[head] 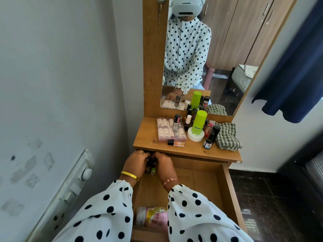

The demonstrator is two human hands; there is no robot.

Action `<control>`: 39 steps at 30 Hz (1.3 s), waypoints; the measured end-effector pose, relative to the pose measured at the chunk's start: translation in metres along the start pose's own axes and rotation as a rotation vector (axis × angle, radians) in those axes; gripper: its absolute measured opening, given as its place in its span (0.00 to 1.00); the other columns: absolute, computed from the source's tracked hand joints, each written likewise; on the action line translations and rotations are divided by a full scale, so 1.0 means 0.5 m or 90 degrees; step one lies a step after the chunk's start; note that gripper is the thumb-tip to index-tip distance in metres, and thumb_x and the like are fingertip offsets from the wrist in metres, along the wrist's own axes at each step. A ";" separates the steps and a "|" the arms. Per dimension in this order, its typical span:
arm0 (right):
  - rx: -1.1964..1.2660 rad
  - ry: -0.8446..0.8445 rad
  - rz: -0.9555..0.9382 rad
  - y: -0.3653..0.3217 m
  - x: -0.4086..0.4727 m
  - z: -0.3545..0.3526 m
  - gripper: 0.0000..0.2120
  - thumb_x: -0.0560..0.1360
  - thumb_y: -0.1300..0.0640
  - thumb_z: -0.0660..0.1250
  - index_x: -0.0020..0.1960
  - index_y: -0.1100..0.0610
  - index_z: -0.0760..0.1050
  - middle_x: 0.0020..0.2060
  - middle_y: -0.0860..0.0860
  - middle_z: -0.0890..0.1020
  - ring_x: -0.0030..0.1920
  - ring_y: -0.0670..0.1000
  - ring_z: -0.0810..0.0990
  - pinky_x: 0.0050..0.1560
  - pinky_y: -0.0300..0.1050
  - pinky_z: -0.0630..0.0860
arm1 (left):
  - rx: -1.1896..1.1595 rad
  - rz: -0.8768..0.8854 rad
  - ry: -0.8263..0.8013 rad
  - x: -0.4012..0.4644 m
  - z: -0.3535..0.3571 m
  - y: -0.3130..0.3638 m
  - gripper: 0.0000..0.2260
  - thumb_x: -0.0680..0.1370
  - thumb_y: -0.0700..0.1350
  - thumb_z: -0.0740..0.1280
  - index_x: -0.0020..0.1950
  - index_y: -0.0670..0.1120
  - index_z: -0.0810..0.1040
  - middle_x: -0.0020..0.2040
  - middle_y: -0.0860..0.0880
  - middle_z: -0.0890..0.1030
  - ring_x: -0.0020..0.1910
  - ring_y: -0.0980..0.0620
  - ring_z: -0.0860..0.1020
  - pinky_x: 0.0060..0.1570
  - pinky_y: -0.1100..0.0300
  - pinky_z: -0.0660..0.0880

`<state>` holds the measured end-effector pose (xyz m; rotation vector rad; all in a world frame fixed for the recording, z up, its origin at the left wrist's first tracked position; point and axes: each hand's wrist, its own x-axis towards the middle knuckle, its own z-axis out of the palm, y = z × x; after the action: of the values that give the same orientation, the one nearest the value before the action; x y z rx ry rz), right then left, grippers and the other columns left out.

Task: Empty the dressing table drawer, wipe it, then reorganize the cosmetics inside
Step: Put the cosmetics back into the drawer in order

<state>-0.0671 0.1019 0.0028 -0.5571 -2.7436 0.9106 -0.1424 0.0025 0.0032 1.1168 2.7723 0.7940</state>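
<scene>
Tabletop (pixel 146 137) cosmetics beside checked cloth (pixel 227 137)

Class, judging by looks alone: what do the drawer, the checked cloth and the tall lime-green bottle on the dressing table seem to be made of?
Drawer: probably wood or wood-look laminate; matte tan surface with printed-looking grain.
Checked cloth: woven fabric; soft folds, crumpled edges.
Lime-green bottle: likely plastic; smooth, opaque, faint sheen.

The wooden desk (pixel 148 138) carries a clear case of tubes (pixel 170 130), a white jar (pixel 195 136) under a green bottle (pixel 198 121), an orange-capped tube (pixel 176 143), dark bottles (pixel 209 140) and a checked cloth (pixel 227 136).
</scene>
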 end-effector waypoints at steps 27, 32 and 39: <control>-0.009 0.128 -0.056 0.020 -0.046 -0.092 0.11 0.76 0.66 0.60 0.55 0.60 0.78 0.51 0.55 0.79 0.50 0.52 0.78 0.52 0.39 0.72 | -0.092 0.026 0.084 -0.032 -0.031 0.081 0.12 0.78 0.41 0.61 0.59 0.43 0.78 0.58 0.44 0.80 0.57 0.45 0.77 0.59 0.57 0.72; -0.028 0.193 -0.016 0.043 -0.017 -0.168 0.14 0.74 0.70 0.60 0.56 0.62 0.77 0.56 0.57 0.77 0.54 0.55 0.77 0.55 0.44 0.72 | -0.152 0.047 0.079 -0.002 -0.032 0.146 0.13 0.77 0.39 0.62 0.61 0.42 0.77 0.60 0.43 0.79 0.59 0.45 0.77 0.61 0.56 0.72; -0.188 0.117 -0.011 0.055 0.010 -0.188 0.19 0.76 0.66 0.60 0.67 0.60 0.70 0.64 0.57 0.72 0.62 0.55 0.73 0.63 0.43 0.69 | -0.196 -0.029 0.046 0.019 -0.021 0.170 0.16 0.76 0.38 0.63 0.64 0.42 0.74 0.62 0.43 0.77 0.61 0.45 0.76 0.64 0.53 0.72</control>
<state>-0.0355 0.1743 0.0609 -0.6292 -2.7223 0.4256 -0.0978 0.0557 0.0540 0.9821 2.5977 1.2259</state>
